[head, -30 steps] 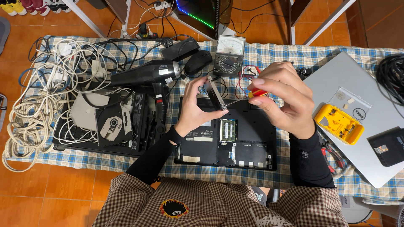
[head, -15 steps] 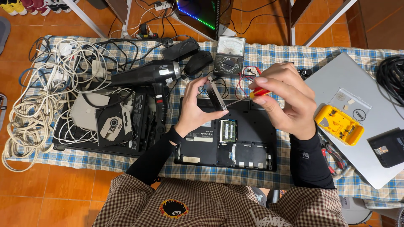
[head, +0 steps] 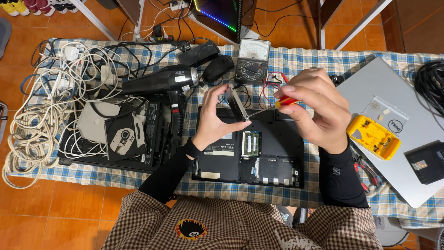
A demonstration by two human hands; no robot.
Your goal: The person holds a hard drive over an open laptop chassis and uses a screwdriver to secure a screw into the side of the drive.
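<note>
My left hand [head: 214, 116] holds a flat rectangular hard drive [head: 237, 103] on edge above an opened black laptop base [head: 252, 150]. A red-and-yellow handled screwdriver [head: 270, 107] is gripped in my right hand [head: 314, 109], and its thin shaft points left with the tip touching the lower corner of the drive. Both hands hover over the upper part of the laptop base, whose green memory module and empty bays show below them.
A black hair dryer [head: 162, 81], a mouse [head: 218, 68] and an analog multimeter [head: 252, 62] lie behind. At left are tangled white cables [head: 41, 97] and an optical drive [head: 124, 136]. A silver closed laptop [head: 393, 125] with a yellow screwdriver-bit case [head: 373, 137] sits right.
</note>
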